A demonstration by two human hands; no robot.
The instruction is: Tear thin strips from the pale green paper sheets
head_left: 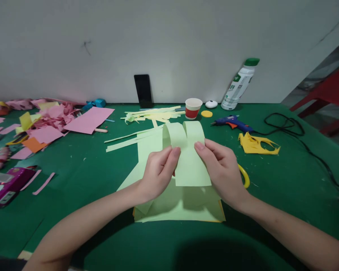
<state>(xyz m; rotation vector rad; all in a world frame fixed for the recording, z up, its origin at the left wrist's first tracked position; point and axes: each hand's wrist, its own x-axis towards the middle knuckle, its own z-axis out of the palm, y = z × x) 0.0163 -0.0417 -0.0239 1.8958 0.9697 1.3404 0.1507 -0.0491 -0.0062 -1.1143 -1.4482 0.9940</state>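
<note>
Head view: we see pale-green paper piece (pixel 192 171) raised above pale-green sheets (pixel 176 212) on green worktop (pixel 87 169), its upper part split into two curled-over strips. Left hand (pixel 157 170) and right hand (pixel 224 171) grip opposite sides, fingers closed to thin pinch on paper. We judge piece very light, floppy, hardly slippery, easily creased; base of split likely tears first. Best hold: side edges below curls, light pinch, no outward pull.

Left hand (pixel 157 172), right hand (pixel 223 170), pinched green paper (pixel 191 171)
</note>
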